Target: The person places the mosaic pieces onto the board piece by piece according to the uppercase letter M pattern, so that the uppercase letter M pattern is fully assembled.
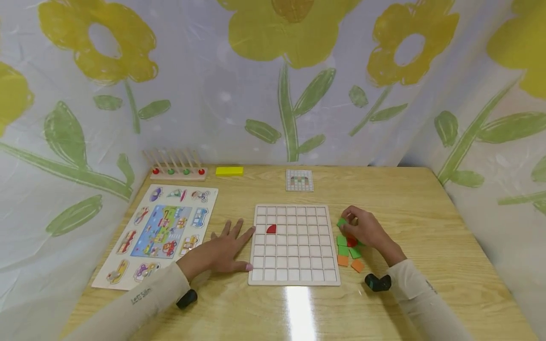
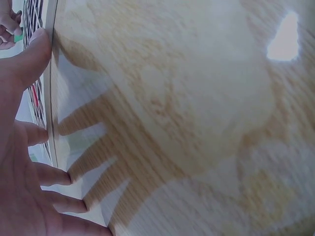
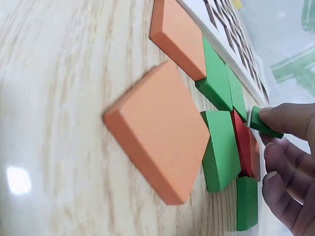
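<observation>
Between the thumb and index finger of my right hand (image 1: 368,230) is a green tile (image 3: 266,123), pinched a little above the pile. Below it lie several loose pieces: green tiles (image 1: 342,240), orange tiles (image 3: 160,130) and a red piece (image 3: 241,137), partly hidden by the hand in the head view. My left hand (image 1: 226,251) lies with fingers spread on the table, its thumb and index fingertip touching the left edge of a wooden grid board (image 1: 294,262). One red quarter-round piece (image 1: 271,229) sits in a square at the board's upper left.
Behind the board lies a pattern card (image 1: 299,180). A yellow block (image 1: 229,171) and a peg stand (image 1: 179,174) with red and green beads are at the back left. A vehicle picture puzzle (image 1: 158,232) lies left, partly under my left forearm.
</observation>
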